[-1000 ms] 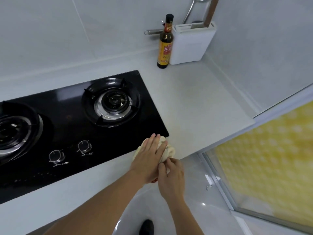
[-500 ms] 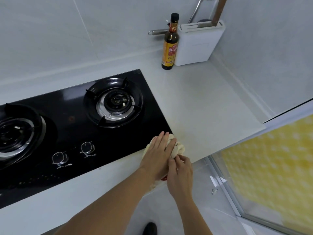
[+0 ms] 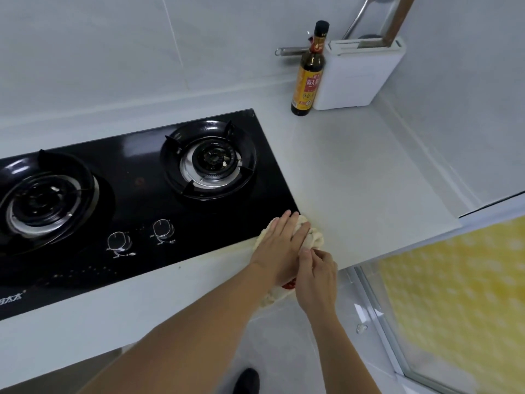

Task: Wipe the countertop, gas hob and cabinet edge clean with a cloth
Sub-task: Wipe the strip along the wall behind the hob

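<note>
While the left hand (image 3: 277, 245) presses flat on the cloth (image 3: 312, 237) and the right hand (image 3: 316, 273) pinches its near edge, the bunched cloth could slip off the countertop (image 3: 369, 180).

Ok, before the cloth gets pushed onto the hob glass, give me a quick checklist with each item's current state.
1. Cloth on the countertop at the hob's front right corner: ok.
2. Left hand flat on the cloth, fingers straight: ok.
3. Right hand pinching the cloth's near edge: ok.
4. Gas hob burners off, no flame showing: ok.
5. Knobs fully at off: cannot tell.
6. Sauce bottle and white holder upright at the back, clear of the wiping path: ok.
</note>
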The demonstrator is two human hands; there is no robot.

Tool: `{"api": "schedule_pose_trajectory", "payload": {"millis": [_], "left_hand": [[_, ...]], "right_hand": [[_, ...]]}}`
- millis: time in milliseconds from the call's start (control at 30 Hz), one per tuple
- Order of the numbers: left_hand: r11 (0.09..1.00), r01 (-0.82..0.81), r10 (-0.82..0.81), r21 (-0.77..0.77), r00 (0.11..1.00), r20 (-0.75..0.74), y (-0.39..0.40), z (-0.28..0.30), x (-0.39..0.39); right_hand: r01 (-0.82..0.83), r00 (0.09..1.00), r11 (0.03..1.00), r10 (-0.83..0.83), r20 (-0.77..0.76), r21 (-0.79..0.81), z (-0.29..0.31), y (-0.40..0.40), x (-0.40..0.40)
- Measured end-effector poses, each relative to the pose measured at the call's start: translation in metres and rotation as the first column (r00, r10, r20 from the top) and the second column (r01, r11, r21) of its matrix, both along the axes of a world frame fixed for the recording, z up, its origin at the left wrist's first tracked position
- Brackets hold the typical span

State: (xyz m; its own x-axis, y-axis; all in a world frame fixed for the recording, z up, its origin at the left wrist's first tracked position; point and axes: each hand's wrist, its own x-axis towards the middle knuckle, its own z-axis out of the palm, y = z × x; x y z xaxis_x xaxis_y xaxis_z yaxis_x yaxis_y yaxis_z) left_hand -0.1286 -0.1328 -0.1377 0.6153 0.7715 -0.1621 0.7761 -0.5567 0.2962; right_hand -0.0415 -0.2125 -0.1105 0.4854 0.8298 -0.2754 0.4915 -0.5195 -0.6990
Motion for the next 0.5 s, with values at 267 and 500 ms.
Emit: {"api": "schedule_pose_trajectory", "payload": {"millis": [267,500], "left_hand": [[1.000,-0.006,0.005,-0.015,1.000,-0.019,0.009,0.000,0.013],[1.000,0.004,-0.003,0.016,0.999,-0.045,0.011,-0.001,0.012]], "right_hand": [[-0.014,1.000,1.000,0.013,0.022,0.022,0.001,0.006,0.010],[0.016,1.000,0.998,-0.016,-0.004,0.054,-0.002,0.010,0.011]]}}
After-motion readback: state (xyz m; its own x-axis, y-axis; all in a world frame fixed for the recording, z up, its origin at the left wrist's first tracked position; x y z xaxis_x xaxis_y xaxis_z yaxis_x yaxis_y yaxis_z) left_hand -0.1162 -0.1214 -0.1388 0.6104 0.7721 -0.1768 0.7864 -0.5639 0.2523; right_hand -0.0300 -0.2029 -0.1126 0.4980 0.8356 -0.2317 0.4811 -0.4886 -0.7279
